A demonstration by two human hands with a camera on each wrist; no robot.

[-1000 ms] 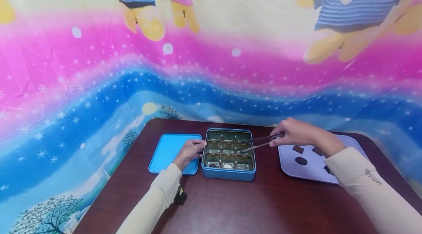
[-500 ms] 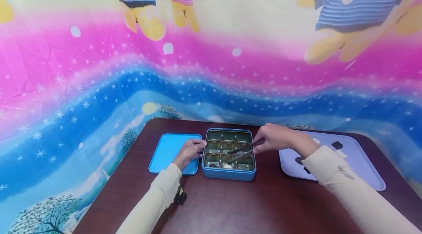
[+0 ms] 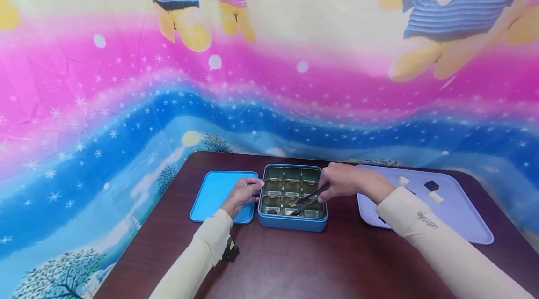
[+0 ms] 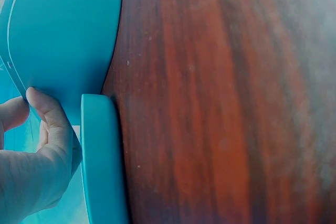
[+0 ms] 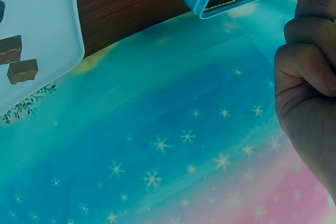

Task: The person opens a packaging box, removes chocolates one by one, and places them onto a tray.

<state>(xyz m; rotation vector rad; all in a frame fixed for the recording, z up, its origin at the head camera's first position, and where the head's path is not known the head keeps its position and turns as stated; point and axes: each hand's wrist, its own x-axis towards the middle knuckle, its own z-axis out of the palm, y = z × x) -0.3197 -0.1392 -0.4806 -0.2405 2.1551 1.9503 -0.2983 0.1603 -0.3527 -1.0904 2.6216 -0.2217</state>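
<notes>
A blue box [image 3: 292, 223] with a gold divided insert stands on the table. My left hand [image 3: 242, 195] pinches its left rim; in the left wrist view, thumb and finger [image 4: 50, 109] meet at that edge. With my right hand [image 3: 343, 182] I grip dark tongs [image 3: 311, 194] from the right. Their tips are down in the front middle compartment, at a white piece [image 3: 288, 212]; whether they touch it I cannot tell. A dark piece [image 3: 272, 211] lies in the front left compartment. The right wrist view shows my curled fingers [image 5: 307, 30], with the tongs mostly cut off.
A light blue lid [image 3: 210, 196] lies left of the box, partly under my left hand. Right of the box is a pale purple tray [image 3: 469, 217] with dark pieces [image 3: 431, 185] and white pieces [image 3: 435, 197]. Behind the table [image 3: 269, 261] hangs a patterned cloth [image 3: 269, 79].
My right hand has moved left from beside the tray to the box's right edge, lowering the tongs' tips into the front middle compartment. The left hand has stayed at the rim.
</notes>
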